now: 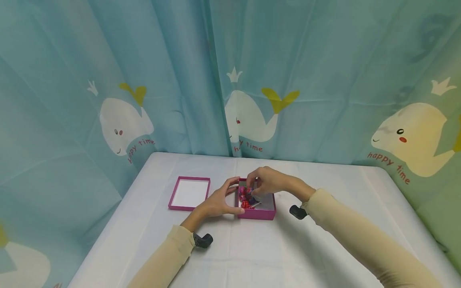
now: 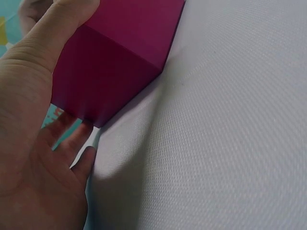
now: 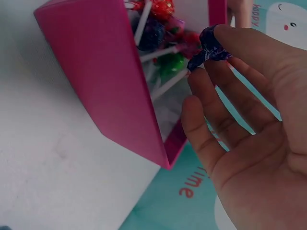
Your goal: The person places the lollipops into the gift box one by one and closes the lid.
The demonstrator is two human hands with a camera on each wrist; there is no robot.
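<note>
- Your left grip (image 1: 217,203) holds the left end of the box (image 1: 256,215), thumb against its near wall.
- Your right grip (image 1: 268,182) pinches a dark-blue lollipop (image 3: 214,45) at the box's opening.
- Other lollipops (image 1: 246,196), some red, one green, lie inside the box.
- The lid (image 1: 189,194) lies left of the box on the white tabletop (image 1: 230,248).

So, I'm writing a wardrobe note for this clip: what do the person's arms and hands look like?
The left sleeve and right sleeve are plain beige, long, and end near the wrists. A small black device sticks out at the left cuff, another at the right cuff. The left hand and right hand wear no gloves; no cables show.
</note>
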